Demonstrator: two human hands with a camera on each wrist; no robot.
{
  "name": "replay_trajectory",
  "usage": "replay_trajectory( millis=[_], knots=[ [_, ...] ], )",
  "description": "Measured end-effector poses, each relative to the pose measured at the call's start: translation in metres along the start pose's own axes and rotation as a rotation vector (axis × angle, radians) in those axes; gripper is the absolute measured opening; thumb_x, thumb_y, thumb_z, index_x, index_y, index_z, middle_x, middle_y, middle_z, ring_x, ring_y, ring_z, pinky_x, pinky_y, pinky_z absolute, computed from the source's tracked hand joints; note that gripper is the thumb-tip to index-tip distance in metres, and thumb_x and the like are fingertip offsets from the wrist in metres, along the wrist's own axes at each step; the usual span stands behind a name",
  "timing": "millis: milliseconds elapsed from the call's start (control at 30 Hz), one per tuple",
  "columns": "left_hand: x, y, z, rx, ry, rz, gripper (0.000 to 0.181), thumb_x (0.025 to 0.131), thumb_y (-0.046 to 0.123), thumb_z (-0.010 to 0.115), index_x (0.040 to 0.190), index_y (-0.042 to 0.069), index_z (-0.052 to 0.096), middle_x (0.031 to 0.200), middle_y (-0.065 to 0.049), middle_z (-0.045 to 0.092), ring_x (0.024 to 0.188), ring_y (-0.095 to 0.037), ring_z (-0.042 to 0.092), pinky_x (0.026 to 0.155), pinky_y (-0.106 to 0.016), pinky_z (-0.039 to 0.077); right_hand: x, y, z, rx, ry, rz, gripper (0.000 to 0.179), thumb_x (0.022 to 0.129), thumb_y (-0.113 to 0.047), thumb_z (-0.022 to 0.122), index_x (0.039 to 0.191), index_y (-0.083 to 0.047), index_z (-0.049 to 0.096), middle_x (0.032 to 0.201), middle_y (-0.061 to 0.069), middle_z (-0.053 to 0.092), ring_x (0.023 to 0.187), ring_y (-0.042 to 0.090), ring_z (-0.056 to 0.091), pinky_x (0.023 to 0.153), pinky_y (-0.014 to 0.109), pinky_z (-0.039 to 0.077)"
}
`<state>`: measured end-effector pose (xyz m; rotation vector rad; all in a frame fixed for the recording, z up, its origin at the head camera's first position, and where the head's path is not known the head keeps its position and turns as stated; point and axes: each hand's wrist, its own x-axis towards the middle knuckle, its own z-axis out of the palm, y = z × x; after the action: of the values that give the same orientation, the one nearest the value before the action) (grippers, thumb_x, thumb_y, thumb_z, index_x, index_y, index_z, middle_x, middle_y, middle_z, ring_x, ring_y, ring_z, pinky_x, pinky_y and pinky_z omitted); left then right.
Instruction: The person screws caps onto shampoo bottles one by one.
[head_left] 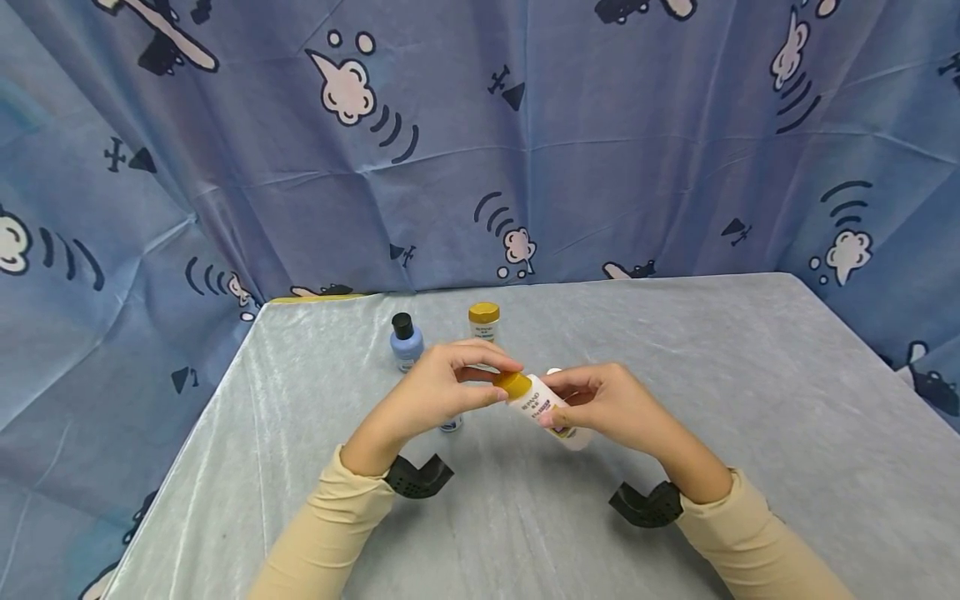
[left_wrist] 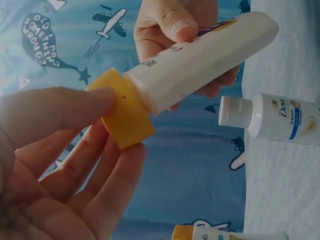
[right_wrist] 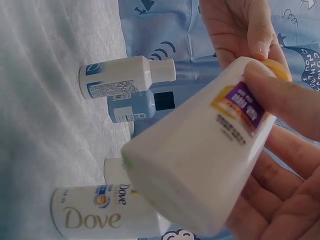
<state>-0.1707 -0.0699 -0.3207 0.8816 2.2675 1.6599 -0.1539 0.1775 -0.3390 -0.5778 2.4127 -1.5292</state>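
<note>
My left hand (head_left: 442, 382) pinches the yellow cap (left_wrist: 125, 112) between thumb and fingers. In my right hand (head_left: 611, 407) is a white bottle (right_wrist: 190, 150) with a purple and yellow label, gripped round its body and tilted above the table. The cap sits at the bottle's upper end, pointing toward my left hand. In the left wrist view, the cap's edge lies right against the bottle's shoulder. Behind my hands stands another white bottle with a yellow cap (head_left: 483, 314), its lower part hidden by my left hand.
A blue bottle (head_left: 406, 343) with a black cap stands at the back left. Near it is a white bottle (right_wrist: 115, 77) with a white cap, mostly hidden by my left hand in the head view. A white Dove bottle (left_wrist: 285, 117) stands behind my right hand. Grey cloth covers the table (head_left: 712, 358).
</note>
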Motion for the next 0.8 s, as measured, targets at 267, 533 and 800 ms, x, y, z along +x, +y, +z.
replay_trajectory(
  millis=[267, 533, 800],
  knots=[
    [0.0000, 0.0002, -0.0036, 0.003, 0.072, 0.015, 0.045, 0.083, 0.003, 0.078, 0.127, 0.003, 0.066, 0.136, -0.010, 0.058, 0.127, -0.024, 0.056, 0.104, -0.027, 0.051, 0.0006, 0.0027, -0.0003, 0.015, 0.004, -0.022, 0.044, 0.082, -0.016, 0.082, 0.119, 0.004, 0.070, 0.105, 0.019, 0.075, 0.083, 0.017, 0.073, 0.071, 0.030, 0.060],
    [0.0003, 0.0002, -0.0034, 0.036, 0.029, -0.030, 0.037, 0.085, 0.007, 0.077, 0.121, 0.004, 0.070, 0.126, -0.009, 0.067, 0.118, -0.019, 0.061, 0.101, -0.033, 0.054, 0.0008, 0.0037, -0.0019, 0.029, -0.005, 0.001, 0.043, 0.080, -0.015, 0.083, 0.117, 0.004, 0.071, 0.104, 0.019, 0.075, 0.080, 0.014, 0.072, 0.070, 0.029, 0.061],
    [0.0001, -0.0016, -0.0006, 0.008, -0.038, 0.026, 0.029, 0.088, -0.001, 0.071, 0.117, 0.002, 0.072, 0.122, -0.011, 0.068, 0.114, -0.019, 0.062, 0.100, -0.027, 0.054, 0.0013, 0.0033, -0.0012, 0.066, -0.034, -0.010, 0.043, 0.079, -0.013, 0.083, 0.116, 0.006, 0.070, 0.103, 0.020, 0.075, 0.079, 0.013, 0.072, 0.070, 0.030, 0.061]
  ],
)
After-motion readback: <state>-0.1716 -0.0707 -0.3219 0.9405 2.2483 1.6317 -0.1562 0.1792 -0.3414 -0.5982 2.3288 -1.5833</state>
